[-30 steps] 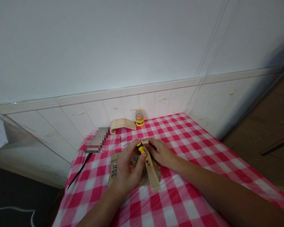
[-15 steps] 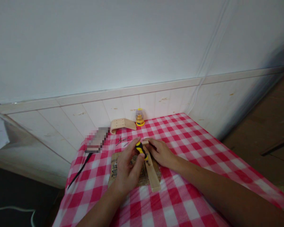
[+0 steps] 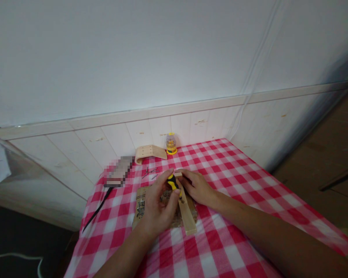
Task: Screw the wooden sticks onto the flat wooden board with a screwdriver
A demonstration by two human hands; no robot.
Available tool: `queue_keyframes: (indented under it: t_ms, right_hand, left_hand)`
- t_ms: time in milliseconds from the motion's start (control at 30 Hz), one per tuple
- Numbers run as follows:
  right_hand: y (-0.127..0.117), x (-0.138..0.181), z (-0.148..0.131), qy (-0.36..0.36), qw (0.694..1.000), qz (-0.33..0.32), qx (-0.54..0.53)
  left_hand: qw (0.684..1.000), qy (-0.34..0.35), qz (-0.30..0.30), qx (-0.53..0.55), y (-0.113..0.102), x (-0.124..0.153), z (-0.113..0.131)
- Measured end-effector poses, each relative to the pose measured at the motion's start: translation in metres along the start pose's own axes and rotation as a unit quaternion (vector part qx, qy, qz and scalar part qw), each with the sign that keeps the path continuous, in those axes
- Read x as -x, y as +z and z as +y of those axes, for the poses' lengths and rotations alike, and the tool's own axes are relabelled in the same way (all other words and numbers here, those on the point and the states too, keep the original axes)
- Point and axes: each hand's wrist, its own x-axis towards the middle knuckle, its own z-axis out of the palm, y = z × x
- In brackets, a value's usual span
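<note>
My left hand (image 3: 159, 206) grips a yellow-and-black screwdriver (image 3: 173, 183) between thumb and fingers. The tool leans, with its tip down at a hole or screw in a pale wooden strip (image 3: 188, 219). My right hand (image 3: 199, 188) is closed around the far end of that wood, where a short wooden end piece (image 3: 178, 175) shows; its fingertips are partly hidden. Beneath the wood lies a flat piece of printed brown cardboard (image 3: 140, 208), partly covered by my left hand.
Several dark screws (image 3: 153, 170) lie beyond my left hand. Behind them are a bent wooden piece with holes (image 3: 150, 151) and a clear-and-yellow container (image 3: 171, 144) by the wall. A blurred-out object (image 3: 120, 172) with a black strap or cord (image 3: 97, 210) is at left on the checkered tablecloth (image 3: 220, 235).
My left thumb and fingers have shifted slightly on the screwdriver, and its handle has turned a little. My right hand and the wooden strip stay in place.
</note>
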Motion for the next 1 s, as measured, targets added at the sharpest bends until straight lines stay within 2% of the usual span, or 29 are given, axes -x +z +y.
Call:
queue_keyframes:
  t_ms: [100,333,833,1000]
  right_hand:
    - [-0.001,-0.001,-0.001,-0.002,1.0,0.0,0.0]
    - [0.001,-0.001,0.0,-0.004,1.0,0.004,-0.002]
    - [0.001,0.0,-0.001,0.001,1.0,0.003,-0.002]
    - [-0.001,0.0,-0.003,0.005,1.0,0.003,-0.001]
  left_hand:
    - [1.0,0.006,0.0,0.011,0.002,0.002,-0.003]
    - [0.996,-0.023,0.07,0.044,0.01,0.001,-0.012]
    - [0.998,-0.048,0.045,0.026,0.011,-0.003,-0.016]
    - [0.997,-0.044,0.06,0.018,0.012,-0.006,-0.016]
